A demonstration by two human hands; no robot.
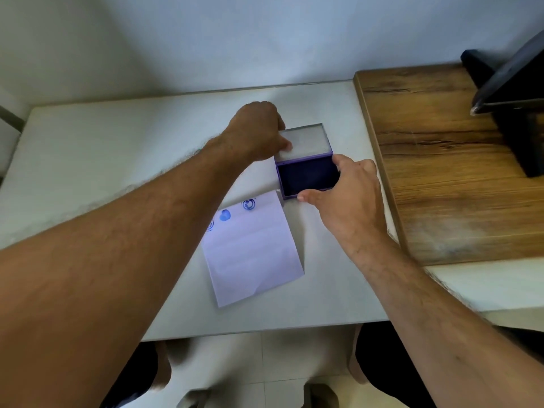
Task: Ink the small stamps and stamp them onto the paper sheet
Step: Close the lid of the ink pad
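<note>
- White table (88,160) against a pale wall, w/ a wood-grain board (447,160) butted along its right side.
- Right hand (350,195) grips the ink pad (307,175) base: thumb tip on the near front edge, index finger hooked over the far right corner, other fingers behind the case.
- Left hand (256,131) is on the open lid (304,139) at its left edge, thumb pressed on the clear panel; other fingers curled past the lid's far-left corner, so can't tell if they wrap it or just rest there.
- Lid is swung back, lying behind the base, joined along the purple hinge line; dark blue pad surface exposed.
- Small stamps: none clearly visible in either hand or on the table.
- Paper sheet (253,248) lies just near-left of the pad, its top-right corner almost touching the case, turned slightly on the table.
- Three blue prints (225,215) sit along the sheet's top edge: a ringed mark at right, a solid blob mid, a partial ring at left edge.
- Dark stand (512,92) on the board, far right, well apart from the pad.
- Person's knees & tiled floor show below the table's near edge.
</note>
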